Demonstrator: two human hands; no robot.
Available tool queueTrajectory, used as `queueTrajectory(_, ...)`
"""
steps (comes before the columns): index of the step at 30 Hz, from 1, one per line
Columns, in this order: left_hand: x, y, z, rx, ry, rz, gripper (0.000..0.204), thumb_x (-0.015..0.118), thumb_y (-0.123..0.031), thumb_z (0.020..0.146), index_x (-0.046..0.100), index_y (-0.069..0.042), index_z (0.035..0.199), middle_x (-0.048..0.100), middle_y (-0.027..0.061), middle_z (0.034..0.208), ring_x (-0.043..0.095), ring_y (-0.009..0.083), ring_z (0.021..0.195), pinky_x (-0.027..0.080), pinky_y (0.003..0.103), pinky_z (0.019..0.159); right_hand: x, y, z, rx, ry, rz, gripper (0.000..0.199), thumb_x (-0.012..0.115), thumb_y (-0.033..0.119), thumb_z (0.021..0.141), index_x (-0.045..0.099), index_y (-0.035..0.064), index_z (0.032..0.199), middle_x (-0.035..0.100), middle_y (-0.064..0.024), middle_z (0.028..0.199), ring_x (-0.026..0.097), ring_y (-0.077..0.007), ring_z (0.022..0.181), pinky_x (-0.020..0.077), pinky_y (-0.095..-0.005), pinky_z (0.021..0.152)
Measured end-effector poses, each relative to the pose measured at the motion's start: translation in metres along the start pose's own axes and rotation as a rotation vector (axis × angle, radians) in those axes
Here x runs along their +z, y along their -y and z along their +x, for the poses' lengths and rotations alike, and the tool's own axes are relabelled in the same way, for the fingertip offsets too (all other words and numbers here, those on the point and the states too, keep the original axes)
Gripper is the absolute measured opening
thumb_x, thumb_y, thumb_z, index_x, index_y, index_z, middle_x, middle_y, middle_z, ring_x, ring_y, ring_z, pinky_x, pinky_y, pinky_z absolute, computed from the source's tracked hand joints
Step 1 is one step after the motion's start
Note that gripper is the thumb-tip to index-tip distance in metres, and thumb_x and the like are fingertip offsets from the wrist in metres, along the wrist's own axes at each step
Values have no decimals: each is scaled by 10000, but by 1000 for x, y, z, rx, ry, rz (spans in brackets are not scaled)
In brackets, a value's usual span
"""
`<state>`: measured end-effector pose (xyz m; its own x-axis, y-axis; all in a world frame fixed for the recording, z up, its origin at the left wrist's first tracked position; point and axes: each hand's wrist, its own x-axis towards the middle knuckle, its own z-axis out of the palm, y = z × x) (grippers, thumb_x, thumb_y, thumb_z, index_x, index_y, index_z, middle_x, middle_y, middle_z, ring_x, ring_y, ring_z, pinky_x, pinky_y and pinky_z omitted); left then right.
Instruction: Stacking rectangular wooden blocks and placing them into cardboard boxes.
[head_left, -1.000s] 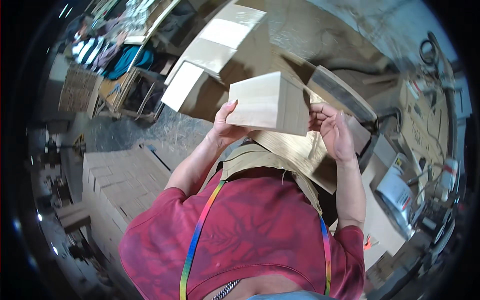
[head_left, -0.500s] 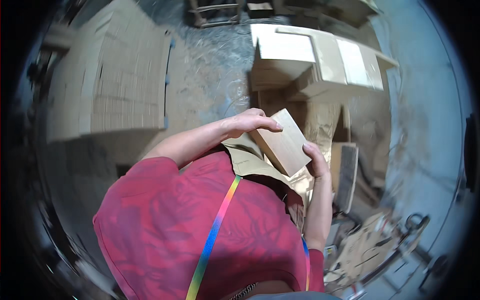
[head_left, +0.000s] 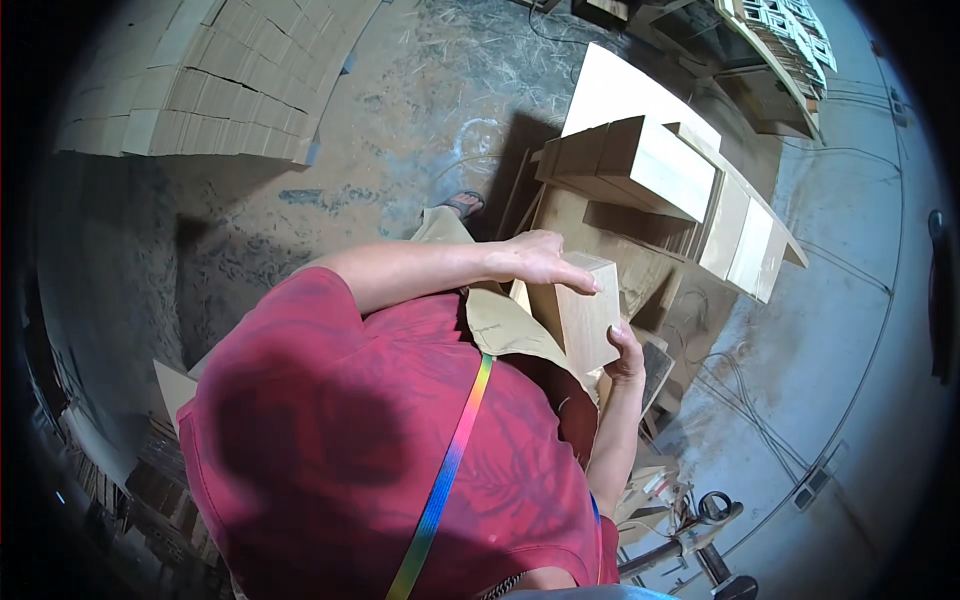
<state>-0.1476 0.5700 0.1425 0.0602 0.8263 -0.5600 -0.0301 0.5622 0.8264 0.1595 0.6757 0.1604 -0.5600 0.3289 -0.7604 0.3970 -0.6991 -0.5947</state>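
Both hands clamp the wooden block (head_left: pixel 580 310): left hand (head_left: pixel 535 260) atop, right hand (head_left: pixel 627 350) beneath; stacked boards (head_left: pixel 650 165) now nearer.

Left arm: you stretched it bare across your chest, elbow bent.
Left hand (head_left: pixel 535 258): you laid it palm down, fingers extended together.
Right arm: you raised the forearm steeply, elbow low.
Right hand (head_left: pixel 628 352): you cupped it upward, fingers curled.
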Motion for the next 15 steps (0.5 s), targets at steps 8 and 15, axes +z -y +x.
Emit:
queueTrajectory(8, 13, -6, -12, -29, 102, -4, 853, 827, -705, 707, 734, 117, 916, 709, 210, 893, 653, 309, 715, 536, 404, 609, -11, -10, -19, 53, -31, -15, 861, 724, 377, 762, 578, -86, 1474, 694, -245, 1342, 672, -333, 1175, 505, -407, 1017)
queueTrajectory(15, 9, -16, -15, 35, 138, 25, 755, 867, -640, 739, 669, 74, 884, 671, 154, 836, 637, 252, 678, 533, 364, 654, -6, -2, -29, -31, -29, -63, 900, 729, 399, 753, 567, -81, 1497, 692, -236, 1354, 652, -338, 1214, 489, -406, 1042)
